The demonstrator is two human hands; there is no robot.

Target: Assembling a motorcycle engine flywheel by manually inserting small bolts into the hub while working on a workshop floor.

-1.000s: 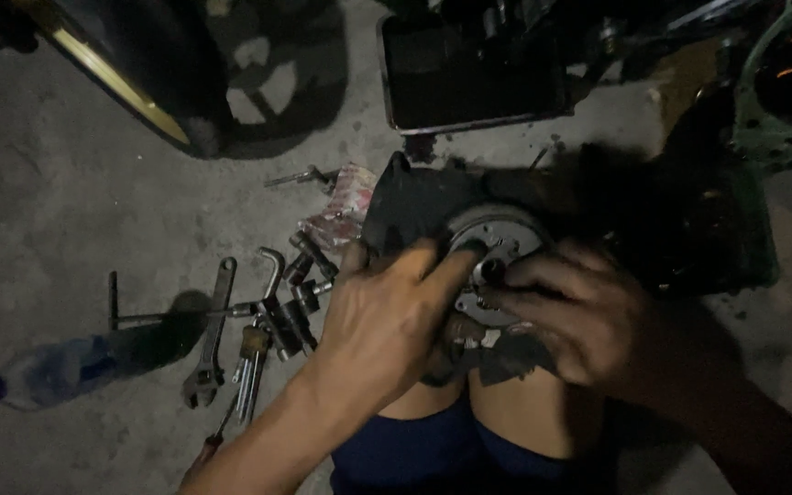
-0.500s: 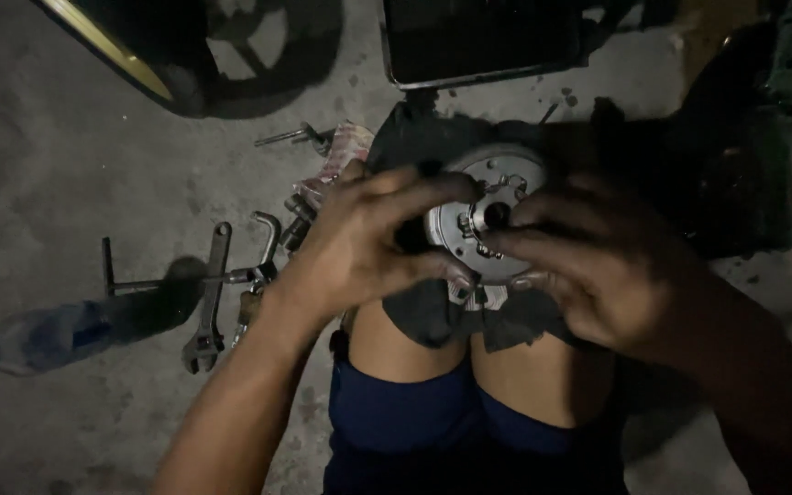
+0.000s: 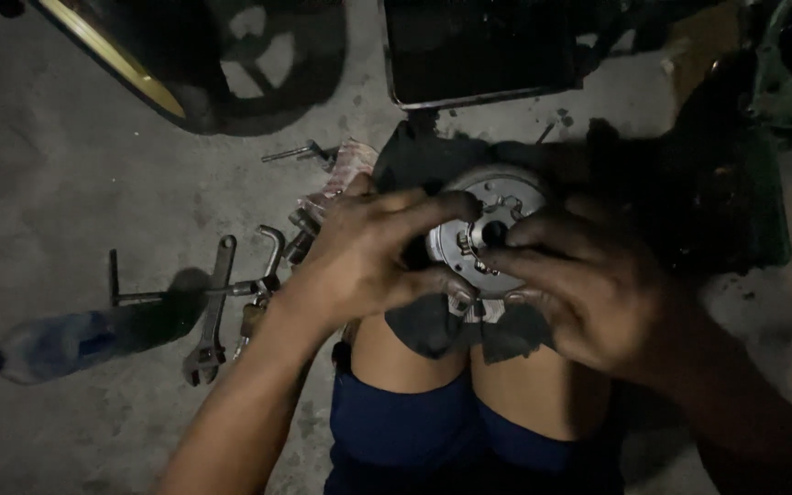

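A round grey metal engine part with a central hole and small fittings rests on a dark rag over my knees. My left hand grips its left rim, fingers curled across the face. Pressing on its right side is my right hand, fingertips near the central hole. Both hands hide much of the disc.
On the concrete floor to the left lie an adjustable wrench, a T-handle tool, several sockets and bent keys, and a plastic bottle. A dark tray sits ahead; a motorcycle wheel stands at top left.
The view shifted slightly, so the disc sits higher and more central. My left fingers have spread further across its face; both hands keep hold of it.
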